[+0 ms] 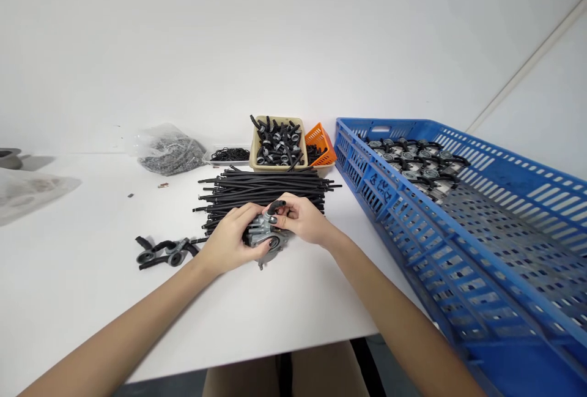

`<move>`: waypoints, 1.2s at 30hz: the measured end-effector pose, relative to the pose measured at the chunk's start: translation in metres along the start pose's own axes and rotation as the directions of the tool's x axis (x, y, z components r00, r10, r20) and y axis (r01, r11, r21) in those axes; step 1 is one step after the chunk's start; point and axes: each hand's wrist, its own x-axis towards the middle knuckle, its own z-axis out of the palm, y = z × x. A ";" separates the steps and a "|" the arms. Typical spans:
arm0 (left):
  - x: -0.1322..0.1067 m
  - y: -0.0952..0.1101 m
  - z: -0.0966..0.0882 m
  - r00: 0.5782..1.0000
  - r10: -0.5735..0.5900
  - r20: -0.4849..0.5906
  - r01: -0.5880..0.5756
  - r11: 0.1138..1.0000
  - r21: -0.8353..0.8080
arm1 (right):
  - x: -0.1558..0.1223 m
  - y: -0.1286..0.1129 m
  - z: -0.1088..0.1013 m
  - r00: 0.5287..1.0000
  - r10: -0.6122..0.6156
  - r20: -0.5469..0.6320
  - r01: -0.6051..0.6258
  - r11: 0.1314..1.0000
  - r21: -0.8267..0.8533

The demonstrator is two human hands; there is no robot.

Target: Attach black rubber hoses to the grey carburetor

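Note:
A grey metal carburetor is held just above the white table, in front of my body. My left hand wraps round its left side, the thumb across the front near a round opening. At its top, the fingers of my right hand are closed on a short curved black rubber hose that sticks up from the body. Behind both hands lies a pile of long black rubber tubes. Left of my left hand are a few black hoses with grey round caps.
On the right stands a large blue crate with several carburetors inside. Along the wall are a beige bin of capped hoses, an orange basket, a tray of black rings and a plastic bag of small grey parts.

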 end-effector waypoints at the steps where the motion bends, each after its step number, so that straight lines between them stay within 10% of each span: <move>1: 0.000 0.000 0.000 1.000 0.004 -0.007 -0.004 1.000 0.005 | 0.001 0.002 0.001 1.000 -0.001 -0.026 0.001 1.000 -0.020; 36: -0.001 -0.005 0.003 1.000 0.014 -0.021 -0.014 1.000 0.018 | 0.001 0.004 0.002 1.000 -0.021 0.016 0.021 0.999 0.025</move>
